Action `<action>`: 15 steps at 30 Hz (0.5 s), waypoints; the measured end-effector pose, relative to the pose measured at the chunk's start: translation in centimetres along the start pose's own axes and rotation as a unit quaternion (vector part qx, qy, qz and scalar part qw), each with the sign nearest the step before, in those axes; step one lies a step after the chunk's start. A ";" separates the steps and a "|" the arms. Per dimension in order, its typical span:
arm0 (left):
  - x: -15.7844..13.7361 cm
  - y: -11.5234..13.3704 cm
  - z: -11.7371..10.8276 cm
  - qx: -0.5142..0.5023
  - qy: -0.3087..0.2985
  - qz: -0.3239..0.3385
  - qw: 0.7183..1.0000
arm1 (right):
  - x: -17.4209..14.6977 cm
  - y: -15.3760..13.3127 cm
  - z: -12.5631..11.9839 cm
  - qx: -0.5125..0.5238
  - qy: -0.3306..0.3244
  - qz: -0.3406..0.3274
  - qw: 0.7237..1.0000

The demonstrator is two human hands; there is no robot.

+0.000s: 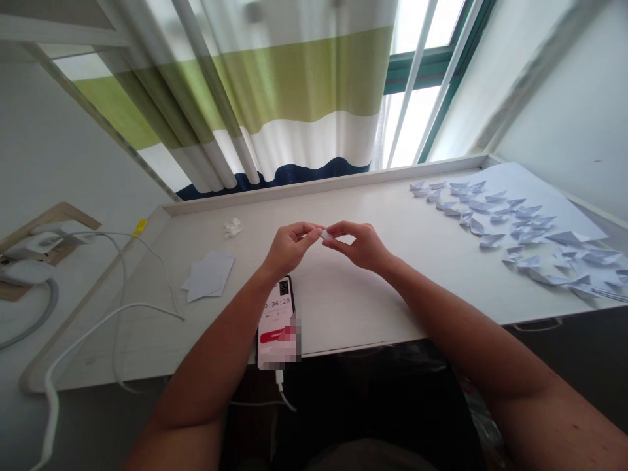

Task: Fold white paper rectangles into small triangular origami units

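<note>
A small folded piece of white paper [326,235] is pinched between my two hands above the middle of the white desk. My left hand [290,246] grips its left side between thumb and fingers. On the other side, my right hand [357,244] holds it in a like pinch, thumb and forefinger curved into a ring. Most of the paper is covered by the fingertips, so its folded shape cannot be made out. To the right spread several folded white paper boats [490,216]. A small stack of square white paper sheets [210,275] lies to the left.
A phone [279,327] showing a running timer lies at the desk's front edge, with a charging cable [280,379] below. Crumpled white tissue [233,227] sits back left. White cables [118,314] cross the left side near a power strip [44,248]. Large white sheets [530,183] lie at right.
</note>
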State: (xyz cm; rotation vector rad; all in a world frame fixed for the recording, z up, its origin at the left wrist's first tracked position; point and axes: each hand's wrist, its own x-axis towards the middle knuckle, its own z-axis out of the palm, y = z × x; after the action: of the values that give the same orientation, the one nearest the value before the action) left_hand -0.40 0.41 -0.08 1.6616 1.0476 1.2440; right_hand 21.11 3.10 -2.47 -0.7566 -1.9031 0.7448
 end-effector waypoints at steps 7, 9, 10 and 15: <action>-0.1 -0.5 0.1 -0.041 0.003 -0.008 0.999 | 0.1 -0.3 0.6 0.192 -0.023 0.112 0.975; -0.1 -0.5 -0.1 -0.036 0.002 -0.008 0.999 | 0.2 -0.3 0.4 0.204 -0.039 0.113 0.972; -0.1 -0.4 -0.1 -0.028 0.002 -0.006 1.000 | 0.2 -0.3 0.3 0.197 -0.041 0.111 0.973; 0.0 -0.1 -0.3 0.003 -0.004 -0.004 1.000 | 0.2 0.0 0.2 0.116 -0.004 0.091 0.989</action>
State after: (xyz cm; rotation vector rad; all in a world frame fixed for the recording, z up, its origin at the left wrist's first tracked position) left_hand -0.68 0.49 -0.13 1.6636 1.0548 1.2291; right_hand 20.91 3.20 -2.43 -0.7863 -1.7306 1.0638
